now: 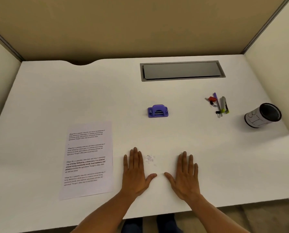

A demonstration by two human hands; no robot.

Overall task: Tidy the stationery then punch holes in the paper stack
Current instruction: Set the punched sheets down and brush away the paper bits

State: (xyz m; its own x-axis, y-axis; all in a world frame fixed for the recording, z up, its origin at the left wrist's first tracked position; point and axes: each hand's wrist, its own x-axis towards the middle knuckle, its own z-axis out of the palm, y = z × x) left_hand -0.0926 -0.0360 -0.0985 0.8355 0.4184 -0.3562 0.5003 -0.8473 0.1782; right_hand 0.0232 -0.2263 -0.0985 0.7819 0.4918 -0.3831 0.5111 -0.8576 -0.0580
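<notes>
A printed paper stack (pixel 87 158) lies flat at the front left of the white desk (pixel 73 91). A purple hole punch (pixel 158 111) stands mid-desk. At the right lies a heap of stationery (pixel 218 103): a purple pen, a red clip, black binder clips, a grey and green tool. A white pen cup with a black inside (pixel 262 115) stands upright right of the heap. My left hand (pixel 135 172) and my right hand (pixel 185 175) rest flat, palms down, near the front edge, holding nothing. Small paper punch bits (pixel 150 159) lie between them.
A grey cable hatch (pixel 182 70) is set into the desk at the back right. Tan partition walls (pixel 140 27) close in the back and both sides. The desk's front edge runs just below my wrists.
</notes>
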